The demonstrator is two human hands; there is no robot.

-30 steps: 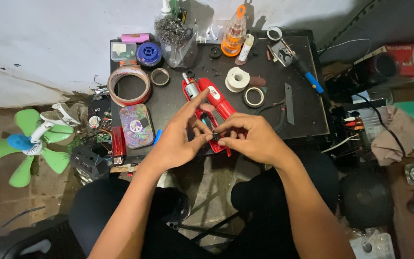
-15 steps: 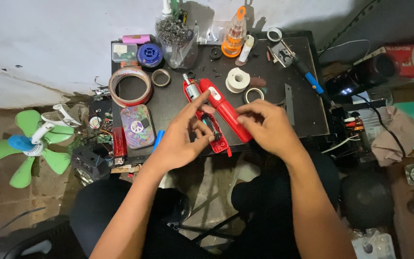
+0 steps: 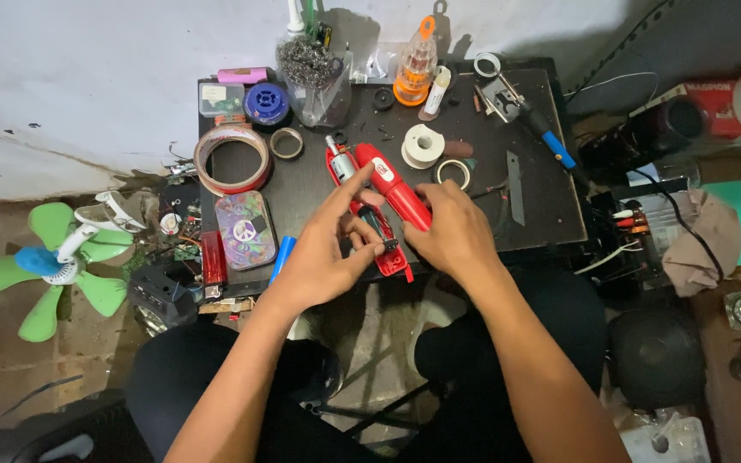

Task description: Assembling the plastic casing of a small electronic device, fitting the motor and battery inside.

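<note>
Head view looks straight down on 2 bare hands meeting over a red plastic device (image 3: 385,199), long and glossy, opened so that a metal motor cylinder and dark inner parts show. It lies slantwise at the near middle of the tabletop (image 3: 542,206), its lower end reaching the front edge. The left hand (image 3: 328,257) cups the device's lower end, its grip closed on the red shell with thumb and fingers pinching near a small dark part. The right hand (image 3: 452,231) rests over the other side, its grip wrapped on the smooth red upper shell.

Around them, the tabletop is small, square, black and matt, crowded with clutter. A wide ring of tape (image 3: 231,159) lies at the left, with a smaller ring just beside it. A flat oval tin (image 3: 246,228) with a purple patterned lid sits near the left edge. A white spool (image 3: 423,145) stands just beyond the device. A blue-handled soldering iron (image 3: 535,120) lies toward the far right corner, and an orange-capped clear bottle (image 3: 412,70) stands at the back by the white, scuffed wall.

On the bare floor at the left lies a green plastic fan (image 3: 49,266) with white hub. Cables and a crumpled cloth crowd the right.
</note>
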